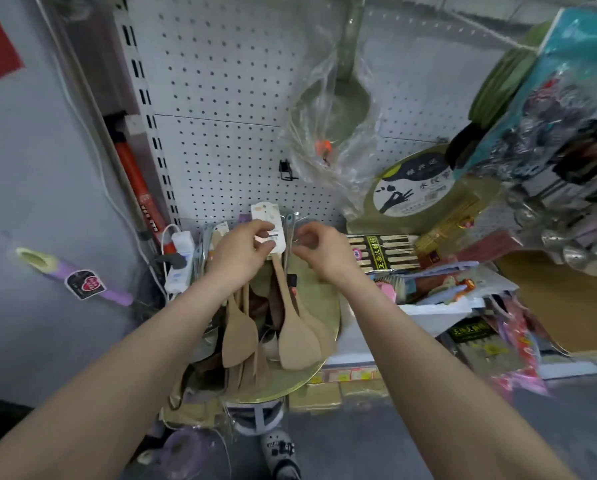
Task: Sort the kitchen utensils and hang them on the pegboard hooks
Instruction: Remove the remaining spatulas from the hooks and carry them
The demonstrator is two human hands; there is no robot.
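My left hand (241, 252) pinches the white card label (266, 221) at the top of a wooden spatula (295, 327), which hangs down from it. Several more wooden spatulas (238, 336) dangle under the same hand. Close to the right of the card is my right hand (319, 252), fingers curled, near thin metal handles (288, 230); whether it grips one is unclear. The white pegboard (228, 98) rises behind. One black hook (286, 171) sticks out of it above my hands. A large ladle in a clear plastic bag (331, 109) hangs higher up.
A round yellow-green tray (324, 348) lies under the spatulas. Packs of chopsticks (380, 252) and a round labelled board (418, 188) sit to the right, bagged goods (560, 133) hang far right. A power strip (181, 261) and a red-handled tool (134, 174) stand left.
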